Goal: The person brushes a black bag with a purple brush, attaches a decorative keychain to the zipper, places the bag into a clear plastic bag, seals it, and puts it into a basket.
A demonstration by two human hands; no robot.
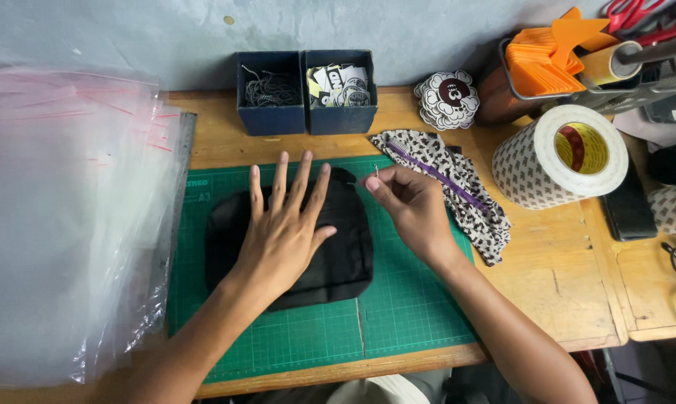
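- A black pouch [338, 258] lies flat on a green cutting mat [398, 314], right under the left hand [282, 236].
- The left hand is flat and spread, all five fingers out, pressing down on the black pouch. It grips nothing.
- The right hand [413, 206] sits just beside the left hand, at the top corner of the pouch. Its fingers are pinched on a tiny silver pin [375, 171].
- A purple stick [436, 176] also sticks out past the right hand; it lies across the hand and over a spotted cloth [472, 202].
- Past the fingertips of both hands stand two dark blue boxes [306, 112]. One holds dark strings, one holds small paper tags.
- Beyond the right hand sits one stack of round flower-shaped stickers [448, 99].
- Further out from the right hand stands one big roll of tape [555, 161], with orange cards in a wire rack [547, 63] behind it.
- On the far side of the left hand lies a pile of clear plastic bags [61, 224].
- Nothing blocks either hand.
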